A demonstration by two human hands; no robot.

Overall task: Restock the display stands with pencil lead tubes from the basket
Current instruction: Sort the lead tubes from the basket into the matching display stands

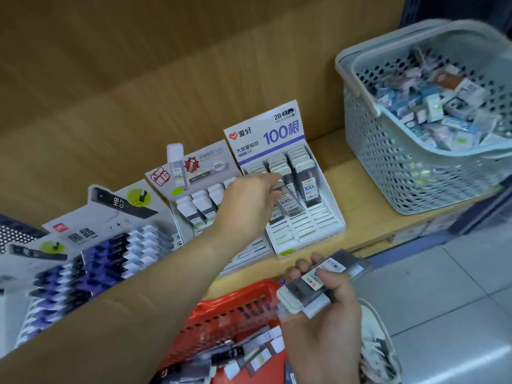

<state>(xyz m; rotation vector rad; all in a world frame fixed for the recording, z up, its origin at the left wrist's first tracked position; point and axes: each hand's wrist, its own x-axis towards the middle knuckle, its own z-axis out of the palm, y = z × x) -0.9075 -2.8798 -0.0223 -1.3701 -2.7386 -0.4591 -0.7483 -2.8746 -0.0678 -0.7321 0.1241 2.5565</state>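
My left hand (249,202) reaches over the white display stand (327,225) marked "100" and pinches a clear lead tube (289,202) above its middle column of slots. Rows of tubes (302,164) fill the stand's back, while its front slots show bare white. My right hand (324,322) grips a stack of grey tubes with white caps (318,284) near the shelf's front edge. Below it sits the red basket (235,306) holding several loose tubes.
A grey perforated basket (393,167) full of small boxes stands on the wooden shelf (368,217) at right. Left of the white stand are a grey-lidded tube stand (205,203) and a stand of dark blue tubes (91,261). Tiled floor lies at lower right.
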